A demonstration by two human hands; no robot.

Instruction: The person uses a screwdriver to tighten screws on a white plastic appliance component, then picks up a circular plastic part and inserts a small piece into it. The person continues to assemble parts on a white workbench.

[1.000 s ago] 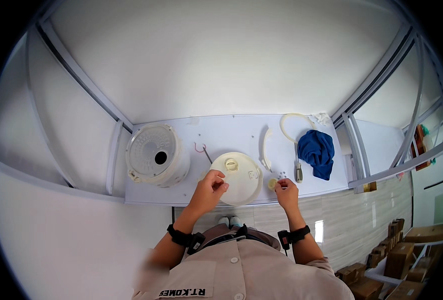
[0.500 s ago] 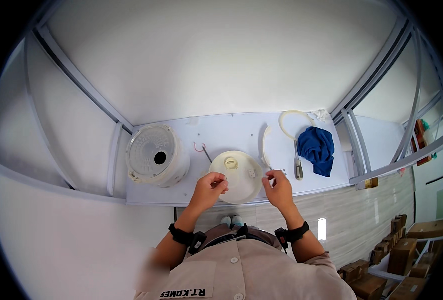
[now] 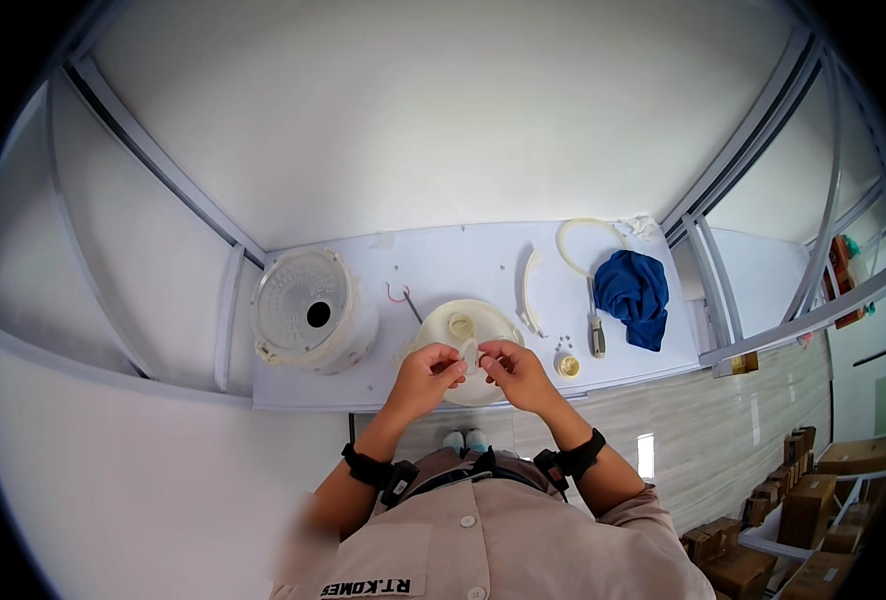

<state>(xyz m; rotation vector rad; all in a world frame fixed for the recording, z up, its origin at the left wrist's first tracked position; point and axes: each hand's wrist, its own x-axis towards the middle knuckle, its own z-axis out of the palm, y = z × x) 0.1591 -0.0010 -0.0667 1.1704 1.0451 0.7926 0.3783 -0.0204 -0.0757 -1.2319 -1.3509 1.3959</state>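
Pale piece (image 3: 470, 352) held above the lid (image 3: 493, 318)

The left hand (image 3: 425, 378) pinches the piece between its fingers; the right hand (image 3: 519, 376) has its fingertips at the other side (whether they grip it, one cannot tell). Below is the lid, on the surface (image 3: 443, 260). Right of it sits a cup (image 3: 568, 366), with small grey bits (image 3: 565, 344) just beyond. Farther off come a screwdriver (image 3: 598, 338), a tub (image 3: 313, 312) at left, a blue cloth (image 3: 631, 298), then a hose loop (image 3: 560, 243).

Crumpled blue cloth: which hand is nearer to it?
Right. The right hand is left of and below the crumpled blue cloth in the picture; the left hand is farther left.
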